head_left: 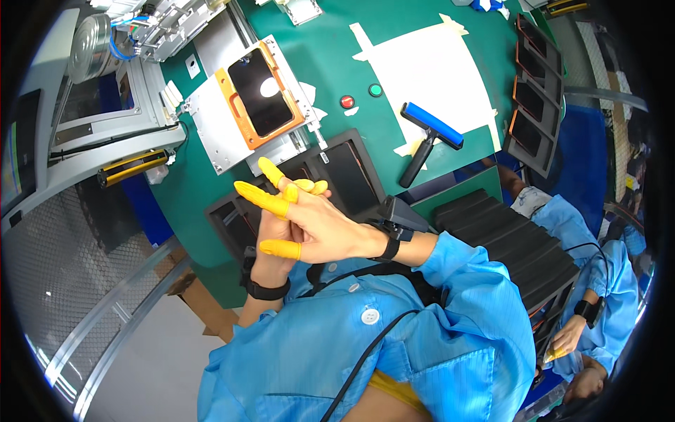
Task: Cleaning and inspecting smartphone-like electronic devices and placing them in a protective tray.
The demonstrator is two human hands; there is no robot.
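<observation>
Both my hands meet just in front of the workbench, their fingers crossed over one another, with yellow finger cots on the fingertips. My right hand [320, 226] lies on top, its fingers and thumb spread and pointing left. Beneath it, my left hand [273, 238] is partly hidden; its yellow fingertips show past and between the right hand's fingers. I see no object in either hand. Beyond them, a dark phone-like panel [260, 91] lies in an orange holder [239, 114] on a metal plate. Under the hands' far side sits a black tray [369, 169] with dark panels.
A blue roller [432, 126] with a black handle rests on a taped white sheet [430, 74]. Red [347, 102] and green [375, 90] buttons sit nearby. Black trays [532, 133] line the right edge; stacked black trays [500, 235] stand closer. Another person [608, 281] works at right.
</observation>
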